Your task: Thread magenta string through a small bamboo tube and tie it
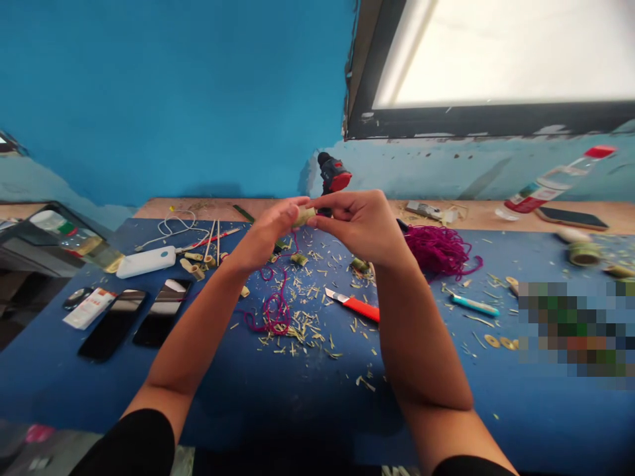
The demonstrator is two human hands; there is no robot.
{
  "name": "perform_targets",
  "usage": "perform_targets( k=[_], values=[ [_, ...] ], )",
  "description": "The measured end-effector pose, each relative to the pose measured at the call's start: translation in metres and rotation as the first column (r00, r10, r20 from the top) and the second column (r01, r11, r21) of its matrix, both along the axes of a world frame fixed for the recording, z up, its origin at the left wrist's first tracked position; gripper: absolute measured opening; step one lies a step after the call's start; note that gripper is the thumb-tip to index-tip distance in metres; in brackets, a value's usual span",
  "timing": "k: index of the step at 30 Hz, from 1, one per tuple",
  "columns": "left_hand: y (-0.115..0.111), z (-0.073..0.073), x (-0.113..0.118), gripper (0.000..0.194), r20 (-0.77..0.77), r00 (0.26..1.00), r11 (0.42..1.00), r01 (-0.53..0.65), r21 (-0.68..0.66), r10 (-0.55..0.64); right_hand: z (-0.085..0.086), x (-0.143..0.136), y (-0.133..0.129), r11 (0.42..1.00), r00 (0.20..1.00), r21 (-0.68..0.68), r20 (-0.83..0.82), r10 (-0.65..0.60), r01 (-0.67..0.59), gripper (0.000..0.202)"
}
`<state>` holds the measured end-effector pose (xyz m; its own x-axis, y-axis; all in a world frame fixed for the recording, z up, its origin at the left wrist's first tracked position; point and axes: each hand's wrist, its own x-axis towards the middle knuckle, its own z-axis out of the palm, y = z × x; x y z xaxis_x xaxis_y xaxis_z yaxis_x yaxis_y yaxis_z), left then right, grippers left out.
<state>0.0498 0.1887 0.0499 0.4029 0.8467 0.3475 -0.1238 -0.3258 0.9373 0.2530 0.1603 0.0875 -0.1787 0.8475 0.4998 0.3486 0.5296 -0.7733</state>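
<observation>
Above the middle of the table, my left hand (268,230) is closed around a short pale-green bamboo piece (304,216). The thumb and index finger of my right hand (361,221) pinch the right end of that same piece; whether they also grip thread cannot be made out. Purple string (296,242) hangs down below the piece and runs into a loose tangle on the tabletop. Under my hands lie scattered bamboo shavings (302,324) and small bamboo bits (299,260). A red utility knife (358,308) rests by my right forearm, its blade exposed.
A purple string bundle (439,251) lies right of my right arm, near a teal pen (474,305). Behind stands a power drill (333,175). Bottles (546,188) stand at both sides. Two phones (113,325), a white power bank (146,262) and sticks lie on the left.
</observation>
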Motion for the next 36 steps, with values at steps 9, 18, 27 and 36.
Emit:
perform_targets(
  k=[9, 18, 27, 36],
  values=[
    [-0.012, 0.009, 0.012, 0.052, 0.159, 0.972, 0.965, 0.199, -0.172, -0.172, 0.013, -0.003, -0.022, 0.995, 0.996, 0.071, -0.055, 0.069, -0.065, 0.038],
    [-0.016, 0.013, 0.007, 0.052, 0.221, 0.958, 0.983, 0.184, 0.009, -0.181, 0.028, -0.002, -0.049, 0.981, 0.996, 0.191, 0.083, -0.032, 0.015, 0.011],
    [-0.015, 0.011, 0.001, 0.051, 0.170, 0.974, 0.988, 0.142, 0.058, -0.150, 0.031, 0.002, -0.053, 0.992, 0.990, 0.075, 0.109, 0.090, -0.099, 0.011],
    [-0.019, 0.014, -0.004, 0.039, -0.051, 0.994, 0.972, 0.106, 0.211, -0.097, 0.033, 0.006, -0.060, 0.981, 0.995, 0.182, 0.092, 0.049, -0.065, 0.011]
  ],
)
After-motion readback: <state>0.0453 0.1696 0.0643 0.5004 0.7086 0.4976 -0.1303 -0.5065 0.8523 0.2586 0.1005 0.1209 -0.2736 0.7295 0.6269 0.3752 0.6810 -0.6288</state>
